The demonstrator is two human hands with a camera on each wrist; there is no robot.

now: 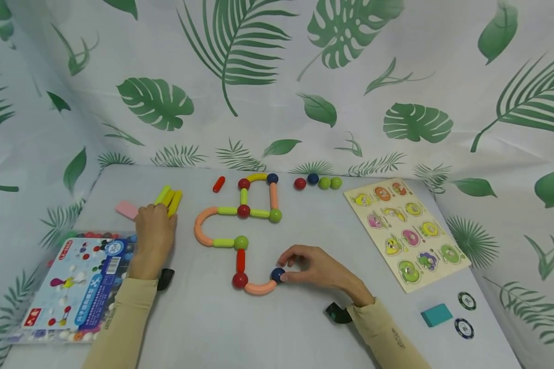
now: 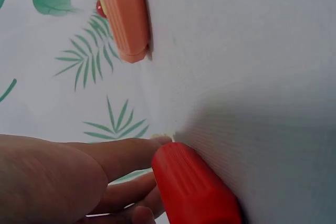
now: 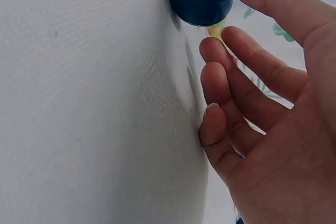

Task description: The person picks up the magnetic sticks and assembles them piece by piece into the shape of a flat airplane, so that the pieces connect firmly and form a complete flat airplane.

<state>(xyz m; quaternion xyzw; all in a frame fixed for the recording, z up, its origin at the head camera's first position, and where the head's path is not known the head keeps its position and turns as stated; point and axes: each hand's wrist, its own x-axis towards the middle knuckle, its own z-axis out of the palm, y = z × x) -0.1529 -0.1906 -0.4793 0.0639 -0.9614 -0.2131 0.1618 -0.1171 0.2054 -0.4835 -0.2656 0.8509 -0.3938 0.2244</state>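
Observation:
A chain of coloured sticks and balls lies mid-table. At its near end, a blue ball (image 1: 278, 275) meets a curved orange stick (image 1: 260, 288), which runs from a red ball (image 1: 240, 280). My right hand (image 1: 316, 266) is at that blue ball: its thumb touches it, while the other fingers, loosely bent, appear apart from it in the right wrist view. My left hand (image 1: 154, 233) is over the yellow sticks (image 1: 174, 202) at the left. In the left wrist view a red stick (image 2: 195, 187) lies against its fingers; whether they grip it is hidden.
A clear bag of balls with a printed card (image 1: 74, 287) lies left, near a pink block (image 1: 126, 209). A loose red stick (image 1: 219, 184) and several balls (image 1: 300, 183) line the back. A fruit board (image 1: 406, 233), teal block (image 1: 436, 315) and two chips (image 1: 464, 328) lie right.

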